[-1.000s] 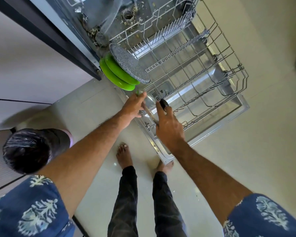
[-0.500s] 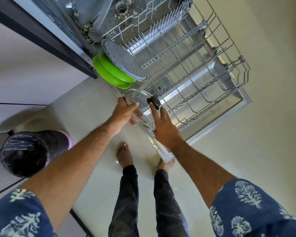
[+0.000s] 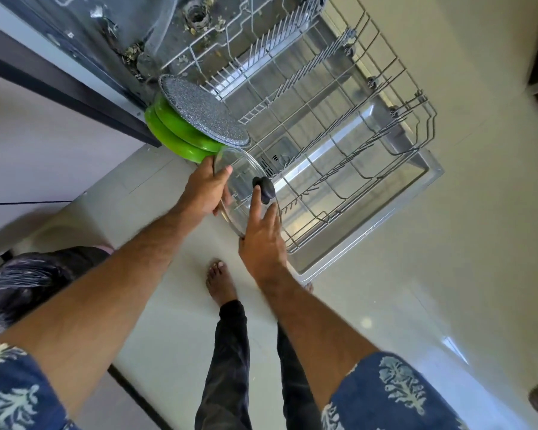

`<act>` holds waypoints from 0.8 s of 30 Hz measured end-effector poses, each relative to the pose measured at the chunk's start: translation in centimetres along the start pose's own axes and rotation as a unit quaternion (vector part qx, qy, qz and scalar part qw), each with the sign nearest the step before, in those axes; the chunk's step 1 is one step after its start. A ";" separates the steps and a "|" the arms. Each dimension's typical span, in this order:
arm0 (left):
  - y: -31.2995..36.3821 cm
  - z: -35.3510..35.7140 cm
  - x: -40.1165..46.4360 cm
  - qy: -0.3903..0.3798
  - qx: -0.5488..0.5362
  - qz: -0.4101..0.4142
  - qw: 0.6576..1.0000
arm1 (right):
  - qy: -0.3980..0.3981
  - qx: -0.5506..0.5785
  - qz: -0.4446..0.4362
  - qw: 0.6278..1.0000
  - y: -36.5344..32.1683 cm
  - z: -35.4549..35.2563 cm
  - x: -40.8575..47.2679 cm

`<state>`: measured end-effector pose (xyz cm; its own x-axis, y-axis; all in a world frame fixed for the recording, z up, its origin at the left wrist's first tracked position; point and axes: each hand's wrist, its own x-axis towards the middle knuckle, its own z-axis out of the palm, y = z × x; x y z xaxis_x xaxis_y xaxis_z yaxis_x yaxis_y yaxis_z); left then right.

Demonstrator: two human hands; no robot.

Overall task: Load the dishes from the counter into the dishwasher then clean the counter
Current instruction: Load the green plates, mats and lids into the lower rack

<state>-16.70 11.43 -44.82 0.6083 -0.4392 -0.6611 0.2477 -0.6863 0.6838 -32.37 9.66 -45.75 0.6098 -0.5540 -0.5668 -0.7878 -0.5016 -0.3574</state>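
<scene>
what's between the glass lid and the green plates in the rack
In the head view, only the dark speckled round pan stands between the clear glass lid and the two green plates.

My sleeves (image 3: 395,395) are navy blue with a pale leaf print, my trousers (image 3: 230,361) black. The lid (image 3: 246,178) I hold is clear glass with a black knob (image 3: 264,189). At eleven o'clock from it, two bright green plates (image 3: 174,131) and a speckled grey one (image 3: 199,111). Rack (image 3: 339,135) wire is grey; floor (image 3: 448,274) pale cream.
</scene>
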 end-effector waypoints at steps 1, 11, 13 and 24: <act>0.0 0.0 -0.3 0.001 0.000 -0.003 1.000 | 0.000 -0.014 -0.008 1.000 0.3 -0.2 0.1; 1.0 -0.1 0.1 -0.010 -0.024 -0.057 0.998 | -0.032 -0.100 0.000 0.994 -0.1 -3.3 1.3; 0.8 -0.4 -0.1 -0.006 -0.045 -0.069 0.997 | -0.048 -0.117 -0.013 0.992 -0.1 -3.8 1.6; -0.2 1.1 -1.3 0.003 -0.028 -0.044 0.999 | -0.026 -0.058 -0.076 0.995 3.1 -2.4 0.7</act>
<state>-18.34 11.50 -44.42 0.5872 -0.3743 -0.7177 0.3421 -0.6889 0.6391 -34.18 6.12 -45.51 0.7133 -0.4332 -0.5510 -0.6703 -0.6513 -0.3557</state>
